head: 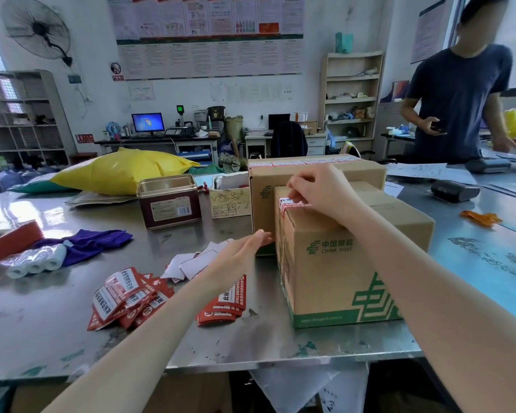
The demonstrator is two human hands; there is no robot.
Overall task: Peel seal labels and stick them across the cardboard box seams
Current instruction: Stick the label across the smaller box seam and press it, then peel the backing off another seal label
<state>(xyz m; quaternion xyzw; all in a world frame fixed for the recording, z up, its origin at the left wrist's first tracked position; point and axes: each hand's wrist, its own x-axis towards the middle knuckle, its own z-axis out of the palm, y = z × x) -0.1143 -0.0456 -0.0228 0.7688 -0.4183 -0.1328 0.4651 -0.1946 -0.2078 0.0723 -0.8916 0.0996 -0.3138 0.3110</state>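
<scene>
Desk (pixel 191 347) front edge, nearest: pile of red/white seal labels (pixel 125 299) w/ a second small stack (pixel 224 302) just right of it, plus a few white backing sheets (pixel 197 260) behind — looks like peeled liners, so several labels prob. already used; plenty left unpeeled. Left hand (pixel 245 248) flat, fingers straight, tips touching left face of near box (pixel 346 257), steadying it, holding nothing. Near box carries China Post print; a red/white label strip (pixel 292 204) runs over its top-left edge and down the left side seam. Right hand (pixel 319 192) on box top, fingers curled, pinching/pressing that strip at the top edge — judge: label being laid or smoothed down, not fully set yet. Other seams of near box hidden by arm; can't tell if sealed. Just behind, touching: taller rear box (pixel 316 174), top edge already w/ label strips along it — looks done on the side visible. Farther left on desk: tin (pixel 169 201), yellow bag (pixel 122 171). Est. progress: one box sealed, second mid-way.
</scene>
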